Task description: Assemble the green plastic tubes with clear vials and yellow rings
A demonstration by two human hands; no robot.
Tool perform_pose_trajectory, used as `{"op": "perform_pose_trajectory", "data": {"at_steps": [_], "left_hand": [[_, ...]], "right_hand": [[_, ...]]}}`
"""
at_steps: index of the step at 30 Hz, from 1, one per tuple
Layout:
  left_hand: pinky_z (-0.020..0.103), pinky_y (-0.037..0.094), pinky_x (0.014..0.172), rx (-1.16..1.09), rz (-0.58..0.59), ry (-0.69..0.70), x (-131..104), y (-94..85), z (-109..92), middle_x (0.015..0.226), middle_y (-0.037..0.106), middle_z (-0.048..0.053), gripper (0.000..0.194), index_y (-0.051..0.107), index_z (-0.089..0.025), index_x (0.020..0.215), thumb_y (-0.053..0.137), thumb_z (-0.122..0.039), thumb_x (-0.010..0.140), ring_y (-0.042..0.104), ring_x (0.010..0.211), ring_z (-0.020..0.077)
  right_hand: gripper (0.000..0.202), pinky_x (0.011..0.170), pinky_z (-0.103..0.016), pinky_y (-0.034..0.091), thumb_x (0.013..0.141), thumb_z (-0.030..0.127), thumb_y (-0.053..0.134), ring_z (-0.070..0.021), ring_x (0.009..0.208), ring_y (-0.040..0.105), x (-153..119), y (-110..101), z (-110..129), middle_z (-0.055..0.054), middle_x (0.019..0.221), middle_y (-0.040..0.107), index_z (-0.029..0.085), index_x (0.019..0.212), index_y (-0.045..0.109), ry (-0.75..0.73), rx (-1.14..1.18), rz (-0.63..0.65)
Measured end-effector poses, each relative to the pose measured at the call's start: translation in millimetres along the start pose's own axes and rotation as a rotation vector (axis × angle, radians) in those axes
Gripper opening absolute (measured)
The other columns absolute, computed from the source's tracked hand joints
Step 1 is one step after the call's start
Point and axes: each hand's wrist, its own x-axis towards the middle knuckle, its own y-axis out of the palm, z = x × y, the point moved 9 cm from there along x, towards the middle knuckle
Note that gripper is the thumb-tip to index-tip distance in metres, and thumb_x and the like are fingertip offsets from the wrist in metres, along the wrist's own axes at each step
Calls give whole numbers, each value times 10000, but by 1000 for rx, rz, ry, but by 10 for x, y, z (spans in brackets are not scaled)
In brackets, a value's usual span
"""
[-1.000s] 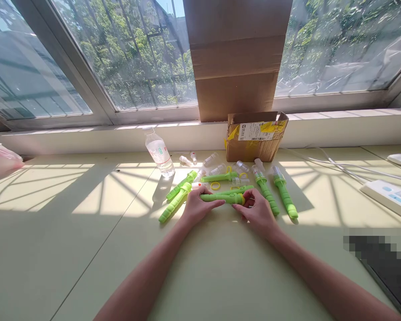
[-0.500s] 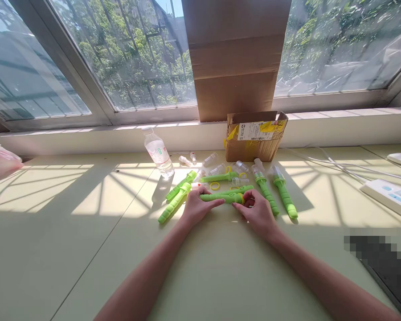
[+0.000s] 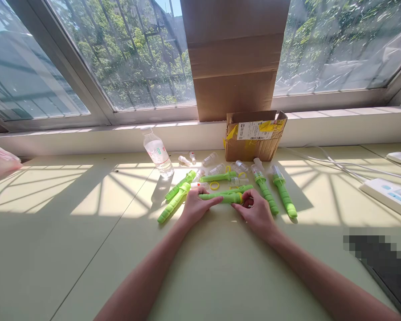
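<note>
A green ribbed tube [image 3: 227,198] lies level between my two hands. My left hand [image 3: 196,206] is closed round its left end. The fingers of my right hand [image 3: 255,210] pinch its right end, where a yellow ring [image 3: 240,198] sits. Just behind it rests another green tube [image 3: 245,189], partly hidden. More green tubes lie left of my left hand [image 3: 174,203], behind my hands [image 3: 217,177] and right of my right hand [image 3: 285,196]. Clear caps [image 3: 239,181], a loose yellow ring [image 3: 214,185] and small white pieces [image 3: 184,160] are scattered behind.
A water bottle [image 3: 158,154] stands at the back left, and an open cardboard box [image 3: 252,145] by the window sill. To the right are a white power strip [image 3: 387,194] with cables and a dark pixelated object [image 3: 381,263]. A pink bag [image 3: 2,162] sits far left.
</note>
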Motion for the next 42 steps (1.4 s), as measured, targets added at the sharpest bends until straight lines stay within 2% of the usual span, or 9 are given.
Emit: {"op": "perform_pose_trajectory", "data": {"at_steps": [3,8,10,13,21,42], "left_hand": [[218,325,445,4,31,-10,4,17,-7,492,483,-52,449,480,-172,603,740,-537,567,454,451,89],[231,404,603,26,41,173,6,2,-147,736,561,-28,394,554,-183,744,773,-450,555,526,681,120],[232,394,602,37,39,195,1,3,-152,715,541,-34,379,546,-180,725,764,-449,571,508,666,113],[227,356,542,55,15,173,-5,-3,-118,635,493,-46,405,516,-171,658,751,-490,573,460,583,95],[225,326,504,81,-33,137,-5,-34,-87,584,477,-51,467,471,-172,598,756,-536,535,436,540,89],[216,293,411,29,46,-18,-12,29,-5,388,464,-56,486,432,-179,543,731,-561,572,445,378,94]], "right_hand": [[300,467,-246,357,686,392,679,-124,503,462,1,-16,0,47,563,499,229,734,432,-17,-9,-21],[306,460,-254,369,687,412,678,-131,489,478,11,-25,-63,47,554,511,232,755,440,2,18,-33],[307,456,-254,372,688,412,676,-131,483,481,17,-27,-77,49,549,512,234,761,437,6,24,-30],[311,450,-255,375,685,406,674,-132,480,483,26,-23,-78,52,547,508,236,770,428,3,23,-16],[306,449,-246,370,653,329,668,-139,527,492,39,-6,-63,46,595,512,235,822,432,-1,-3,1],[258,478,-259,383,667,290,622,-135,514,495,20,-30,25,51,588,513,236,805,411,-45,-87,-27]]}}
